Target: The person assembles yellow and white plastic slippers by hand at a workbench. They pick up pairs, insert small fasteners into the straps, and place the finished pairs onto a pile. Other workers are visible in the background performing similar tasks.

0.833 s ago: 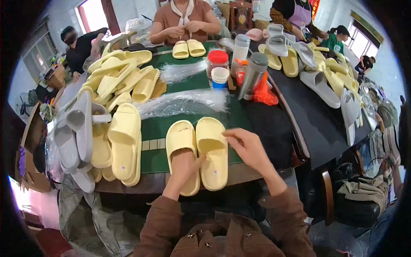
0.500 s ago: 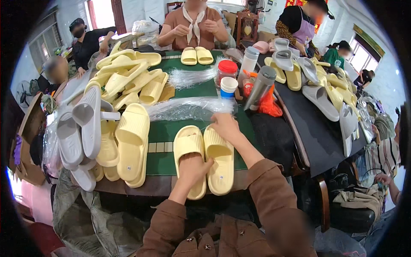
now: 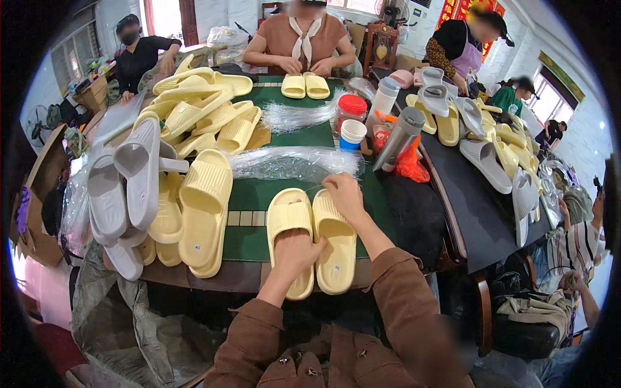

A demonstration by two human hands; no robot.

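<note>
A pair of yellow slide slippers lies side by side before me, toes away from me. My left hand (image 3: pixel 297 253) reaches into the left slipper (image 3: pixel 289 216), fingers hidden under its strap, thumb along the inner edges of the pair. At the toe of the right slipper (image 3: pixel 339 255), my right hand (image 3: pixel 345 195) is closed in a pinch on a thin clear strand that barely shows. Just beyond it lies a bundle of clear plastic strands (image 3: pixel 291 163).
Yellow slippers (image 3: pixel 194 113) are heaped at the left, with grey slippers (image 3: pixel 139 171) nearer me. A red-lidded jar (image 3: pixel 351 110), a cup (image 3: pixel 352 134) and a metal flask (image 3: pixel 402 137) stand beyond my right hand. Across the table a person (image 3: pixel 303 42) has both hands behind another yellow pair.
My right hand stays at the right slipper's toe, its fingers slightly shifted. My left hand keeps its place. The person opposite has lowered both hands to the pair there. The whole view has shifted slightly.
</note>
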